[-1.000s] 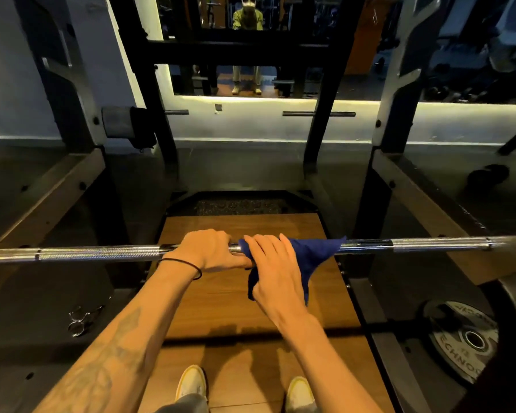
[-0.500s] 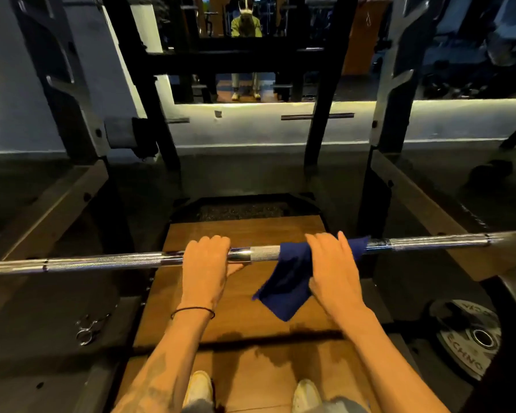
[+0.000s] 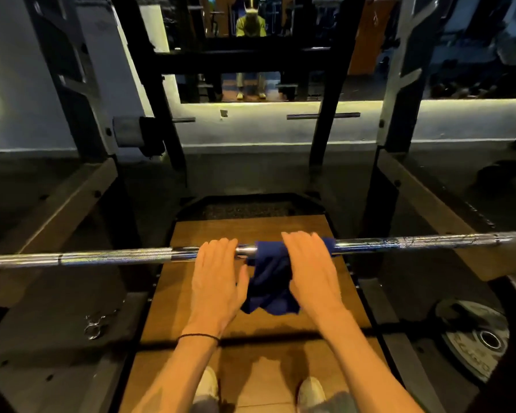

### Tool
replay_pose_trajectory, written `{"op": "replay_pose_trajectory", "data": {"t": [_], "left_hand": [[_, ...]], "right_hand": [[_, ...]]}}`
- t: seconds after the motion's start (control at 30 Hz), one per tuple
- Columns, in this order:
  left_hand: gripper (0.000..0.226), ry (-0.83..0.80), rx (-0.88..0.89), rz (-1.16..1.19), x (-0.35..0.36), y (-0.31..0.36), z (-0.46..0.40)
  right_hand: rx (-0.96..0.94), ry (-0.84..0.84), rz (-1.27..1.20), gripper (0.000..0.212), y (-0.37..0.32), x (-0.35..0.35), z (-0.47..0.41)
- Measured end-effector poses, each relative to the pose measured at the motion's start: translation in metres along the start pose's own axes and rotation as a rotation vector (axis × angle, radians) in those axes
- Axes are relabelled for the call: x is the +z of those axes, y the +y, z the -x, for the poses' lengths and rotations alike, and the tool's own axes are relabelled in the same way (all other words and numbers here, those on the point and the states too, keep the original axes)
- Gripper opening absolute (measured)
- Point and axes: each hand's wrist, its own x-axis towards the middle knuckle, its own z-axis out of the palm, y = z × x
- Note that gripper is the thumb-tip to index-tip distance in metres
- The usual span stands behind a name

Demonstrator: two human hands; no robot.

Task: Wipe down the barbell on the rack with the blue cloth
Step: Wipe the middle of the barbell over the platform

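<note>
Head view, only view: barbell (image 3: 113,258) runs horizontal across the frame, sitting on the rack (image 3: 399,84), knurled chrome shaft, ends out of frame left and right. Left hand (image 3: 216,275) lies over the bar near centre, palm down, fingers draped over the top of the shaft; whether they curl under it cannot be told from this angle, thumb alongside the palm. Thin black band (image 3: 198,337) on the left wrist. Right hand (image 3: 312,271) just beside it on the bar, pressing the blue cloth (image 3: 270,281) onto the shaft, fingers bent over the cloth and the bar top. Cloth wraps the bar under the right hand, a bit shows past the fingers on the right side, the rest hangs bunched below the bar between the two hands. Short bare stretch of chrome visible between left hand and cloth. Hands close together, not touching. Below: wooden platform (image 3: 251,225), two light shoes (image 3: 310,389) at bottom edge. Weight plate (image 3: 474,341) flat on the floor lower right, spring collar clip (image 3: 94,326) on the floor lower left. Mirror (image 3: 251,55) on the far wall reflects a standing person, blurred.
</note>
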Motion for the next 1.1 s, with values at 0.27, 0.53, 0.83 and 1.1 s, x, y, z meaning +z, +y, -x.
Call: {"op": "replay_pose_trajectory", "data": {"t": [0.27, 0.53, 0.83, 1.1], "left_hand": [[0.017, 0.009, -0.126, -0.017, -0.012, 0.011, -0.028], [0.044, -0.218, -0.179, -0.155, -0.005, 0.004, -0.062], [0.044, -0.392, 0.197, -0.595, -0.011, 0.004, -0.055], [0.047, -0.375, 0.188, -0.612, -0.007, 0.000, -0.053]], "right_hand": [[0.032, -0.047, 0.058, 0.089, -0.058, 0.020, 0.014], [0.058, 0.017, -0.011, 0.087, 0.011, 0.008, 0.026], [0.012, 0.019, -0.110, 0.095, -0.077, 0.025, 0.024], [0.250, 0.080, -0.052, 0.073, 0.002, 0.010, 0.026]]}}
